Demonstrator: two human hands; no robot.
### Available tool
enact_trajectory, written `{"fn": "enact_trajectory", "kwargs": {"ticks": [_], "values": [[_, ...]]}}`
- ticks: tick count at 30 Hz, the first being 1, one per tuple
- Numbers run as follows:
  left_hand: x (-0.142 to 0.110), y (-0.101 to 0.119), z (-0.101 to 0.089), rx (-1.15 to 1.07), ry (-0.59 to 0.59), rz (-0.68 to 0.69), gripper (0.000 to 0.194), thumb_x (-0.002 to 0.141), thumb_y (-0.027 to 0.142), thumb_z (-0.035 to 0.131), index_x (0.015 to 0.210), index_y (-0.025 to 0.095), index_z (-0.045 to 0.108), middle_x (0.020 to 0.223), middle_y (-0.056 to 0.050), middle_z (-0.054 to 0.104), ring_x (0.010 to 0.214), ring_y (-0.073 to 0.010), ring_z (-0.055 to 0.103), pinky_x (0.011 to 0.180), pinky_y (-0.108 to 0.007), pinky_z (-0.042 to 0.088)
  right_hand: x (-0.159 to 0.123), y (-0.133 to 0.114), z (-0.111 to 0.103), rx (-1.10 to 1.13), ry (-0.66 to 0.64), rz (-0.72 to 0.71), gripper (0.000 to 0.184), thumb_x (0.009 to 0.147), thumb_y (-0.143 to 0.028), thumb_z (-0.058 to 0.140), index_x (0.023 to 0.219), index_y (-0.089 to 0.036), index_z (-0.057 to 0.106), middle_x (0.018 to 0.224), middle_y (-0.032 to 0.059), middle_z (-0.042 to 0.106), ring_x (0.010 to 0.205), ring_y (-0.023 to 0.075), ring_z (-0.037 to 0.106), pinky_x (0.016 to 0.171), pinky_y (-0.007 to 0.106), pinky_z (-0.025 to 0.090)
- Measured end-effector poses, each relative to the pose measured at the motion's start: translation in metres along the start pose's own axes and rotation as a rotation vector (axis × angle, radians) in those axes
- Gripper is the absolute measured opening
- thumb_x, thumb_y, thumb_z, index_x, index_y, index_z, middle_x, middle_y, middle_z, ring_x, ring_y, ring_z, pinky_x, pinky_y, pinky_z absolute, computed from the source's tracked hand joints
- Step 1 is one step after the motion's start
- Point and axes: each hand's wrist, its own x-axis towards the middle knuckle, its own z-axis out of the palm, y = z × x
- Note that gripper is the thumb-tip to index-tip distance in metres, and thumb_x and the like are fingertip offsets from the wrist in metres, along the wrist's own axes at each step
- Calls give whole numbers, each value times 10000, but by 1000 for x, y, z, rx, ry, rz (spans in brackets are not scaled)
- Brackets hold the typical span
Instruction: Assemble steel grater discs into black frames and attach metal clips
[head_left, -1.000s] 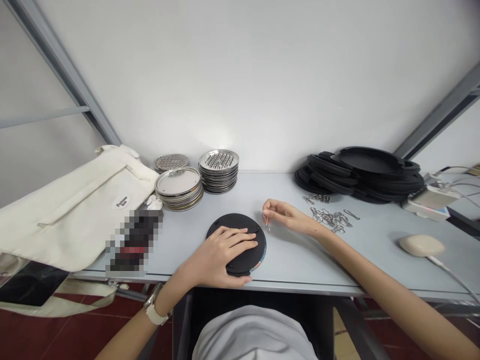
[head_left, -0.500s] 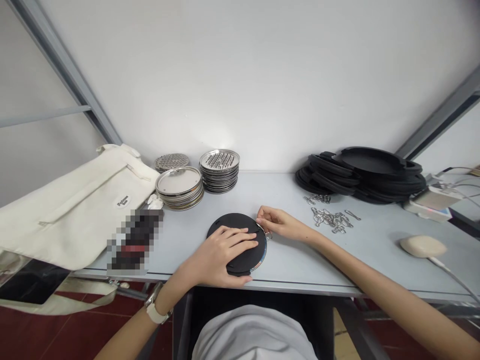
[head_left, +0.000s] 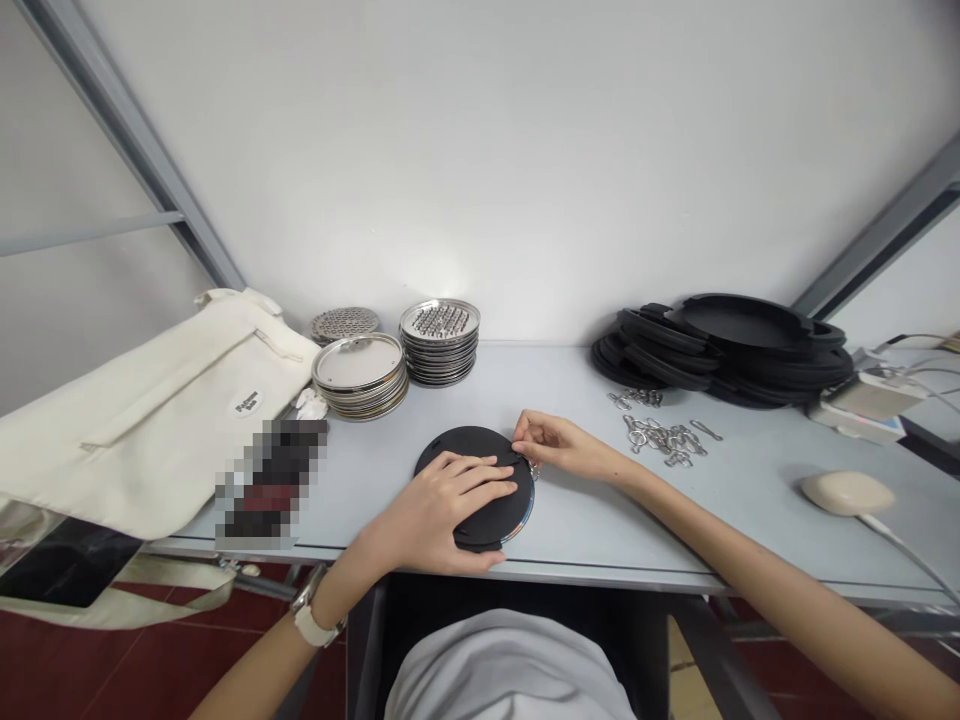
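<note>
1. At lower centre of the frame: black disc (head_left: 469,441), round and matt, lying flat on the pale table (head_left: 600,540), a thin coloured line along its right edge; judged light for its size, stiff, not fragile, its dull face offering fair friction
2. Over that disc, from the lower left: left hand (head_left: 442,502), palm down and fingers spread across the top, thumb by the near edge; hold is a flat press, not a clench
3. At the disc's upper right edge: right hand (head_left: 559,447), thumb and forefinger drawn together in a pinch on a metal clip (head_left: 534,469), partly hidden behind the fingers
4. Same spot, the clip: judged very light, hard, smooth and slightly springy, apt to slip or twist; best taken by one end between two fingertips
5. Relation to grip: clip's visible part sits below the right fingertips, just beside the disc rim; whether it passes through the disc cannot be told
6. Best purchase on the disc, as judged: palm on the broad face, or thumb and fingers at opposite edges
7. Right of centre: loose clips (head_left: 664,438), heaped, well apart from the disc
</note>
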Motion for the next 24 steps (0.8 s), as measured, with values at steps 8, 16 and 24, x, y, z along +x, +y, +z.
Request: {"fn": "enact_trajectory", "kwargs": {"ticks": [8, 16, 24], "values": [[0, 0, 0, -3, -1, 1, 640, 756, 452, 628, 1338, 257, 444, 1388, -59, 482, 1296, -287, 398, 1048, -424, 300, -4, -10, -7, -21, -67, 24, 340, 827, -492, 592, 926, -173, 525, 825, 13, 595, 728, 111, 542, 704, 275, 456], [0, 0, 0, 0, 0, -2, 637, 755, 455, 631, 1332, 256, 450, 1398, -42, 473, 1301, -276, 392, 1051, -416, 304, -6, -12, -9, -140, -40, 14, 346, 823, -482, 589, 957, -163, 585, 759, 6, 600, 706, 118, 546, 691, 271, 447], [0, 0, 0, -9, -5, -3, 635, 763, 456, 627, 1337, 251, 447, 1404, -44, 466, 1307, -275, 384, 1055, -419, 299, -7, -12, -13, -240, -55, 7, 357, 829, -467, 590, 1030, -173, 600, 753, 8, 631, 707, 130, 567, 690, 272, 445]]}}
